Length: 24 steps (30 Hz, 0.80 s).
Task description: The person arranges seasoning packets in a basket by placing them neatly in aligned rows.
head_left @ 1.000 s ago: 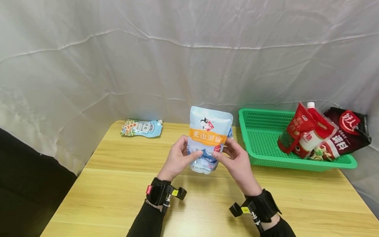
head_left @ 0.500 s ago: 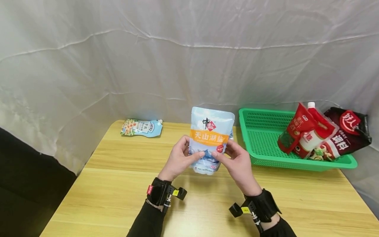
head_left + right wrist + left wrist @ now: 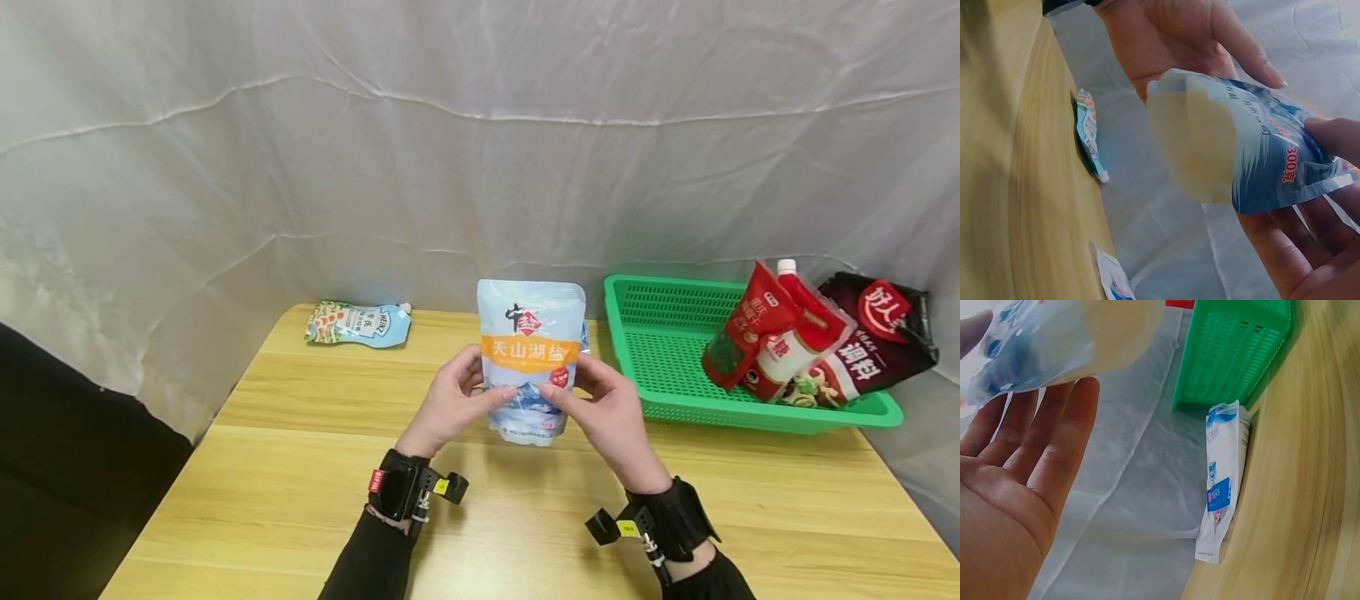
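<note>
A light-blue salt pouch [image 3: 531, 321] with an orange band is held upright above the table, its printed front toward the head camera. My left hand [image 3: 452, 398] grips its left side, thumb on the front and fingers behind. On the right side my right hand [image 3: 609, 410] holds it the same way. In the right wrist view the bottom of the salt pouch [image 3: 1260, 140] shows between both hands. Behind it, mostly hidden in the head view, lies a white and blue packet [image 3: 1221, 481], plain in the left wrist view.
A green basket [image 3: 660, 358] stands at the right back, holding two red pouches [image 3: 750, 325] and a dark seasoning bag [image 3: 873, 350]. At the left back lies a light-blue Heinz pouch [image 3: 367, 325]. A grey curtain [image 3: 450, 167] hangs behind the wooden table [image 3: 300, 500].
The salt pouch has tilted slightly and its top edge sits a little lower. Both hands keep their hold on it, nearly in the same place.
</note>
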Each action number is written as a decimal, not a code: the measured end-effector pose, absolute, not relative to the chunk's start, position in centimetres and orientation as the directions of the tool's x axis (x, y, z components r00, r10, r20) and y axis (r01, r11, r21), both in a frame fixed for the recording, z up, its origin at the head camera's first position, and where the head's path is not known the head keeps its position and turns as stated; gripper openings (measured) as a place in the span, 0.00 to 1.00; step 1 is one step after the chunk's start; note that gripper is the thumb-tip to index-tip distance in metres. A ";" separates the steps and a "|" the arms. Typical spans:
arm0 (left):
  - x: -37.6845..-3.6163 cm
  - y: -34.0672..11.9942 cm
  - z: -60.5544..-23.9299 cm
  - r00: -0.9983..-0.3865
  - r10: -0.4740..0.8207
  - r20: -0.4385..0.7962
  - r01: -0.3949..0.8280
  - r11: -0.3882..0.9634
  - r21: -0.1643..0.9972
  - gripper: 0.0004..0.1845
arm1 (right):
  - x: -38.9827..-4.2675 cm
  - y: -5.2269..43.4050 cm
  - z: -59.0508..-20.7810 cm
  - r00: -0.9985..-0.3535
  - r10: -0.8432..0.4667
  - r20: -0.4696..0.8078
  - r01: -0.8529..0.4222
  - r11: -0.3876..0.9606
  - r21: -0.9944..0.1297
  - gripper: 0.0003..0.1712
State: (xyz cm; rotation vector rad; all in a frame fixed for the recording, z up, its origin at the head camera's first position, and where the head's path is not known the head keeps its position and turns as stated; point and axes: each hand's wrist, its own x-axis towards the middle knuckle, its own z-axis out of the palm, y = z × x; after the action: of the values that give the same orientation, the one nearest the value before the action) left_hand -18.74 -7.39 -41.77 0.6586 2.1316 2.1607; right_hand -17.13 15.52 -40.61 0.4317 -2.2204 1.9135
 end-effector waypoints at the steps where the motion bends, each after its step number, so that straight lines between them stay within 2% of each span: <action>1: -18.8 -7.4 -41.8 -0.910 0.310 0.274 0.269 -0.058 0.961 0.31 | -17.2 15.6 -40.6 -0.942 -0.107 0.318 -0.331 0.133 -0.934 0.27; 12: -18.8 -7.7 -41.9 -0.916 0.291 0.276 0.267 -0.072 0.961 0.32 | -17.4 15.9 -40.7 -0.945 -0.157 0.286 -0.309 0.147 -0.940 0.29; 24: -19.2 -7.6 -42.3 -0.920 0.245 0.307 0.311 -0.024 0.950 0.26 | -17.5 15.7 -40.9 -0.952 -0.184 0.245 -0.280 0.194 -0.940 0.28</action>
State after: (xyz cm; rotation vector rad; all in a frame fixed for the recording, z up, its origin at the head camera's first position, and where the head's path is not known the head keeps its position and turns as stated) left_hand -19.16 -7.58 -42.33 0.6347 2.2280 2.1927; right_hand -17.46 15.70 -40.87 0.4604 -2.3668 1.8908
